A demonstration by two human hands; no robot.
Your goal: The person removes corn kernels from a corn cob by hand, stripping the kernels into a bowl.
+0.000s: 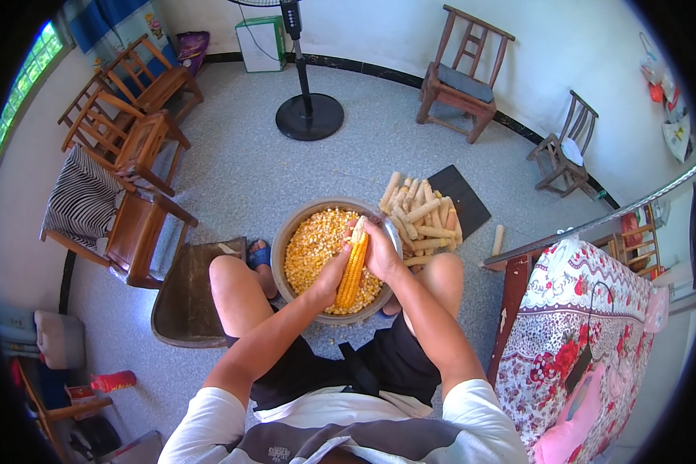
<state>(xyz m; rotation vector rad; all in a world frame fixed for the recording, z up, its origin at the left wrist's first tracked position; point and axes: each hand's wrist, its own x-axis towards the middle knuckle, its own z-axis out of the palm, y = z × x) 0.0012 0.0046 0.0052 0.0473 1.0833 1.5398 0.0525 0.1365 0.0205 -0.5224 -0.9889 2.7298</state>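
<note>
Between my hands is a dried yellow corn cob (352, 269), tilted, with its far tip stripped of kernels. My left hand (333, 269) grips its left side. On the right, my right hand (381, 250) wraps the upper part, its fingers near the bare tip. Directly beneath is a round metal basin (279, 243) holding many loose yellow kernels (316, 238). The basin stands on the floor between my knees. Just beyond my right knee lies a heap of stripped corn cobs (423, 211), partly on a dark flat board (461, 200).
A brown scoop-shaped container (194, 301) sits by my left leg. One bare cob (498, 239) is apart on the floor. A table with a floral cloth (562, 336) stands close on my right. Wooden chairs (129, 232) line the left; a pedestal fan (310, 117) stands ahead.
</note>
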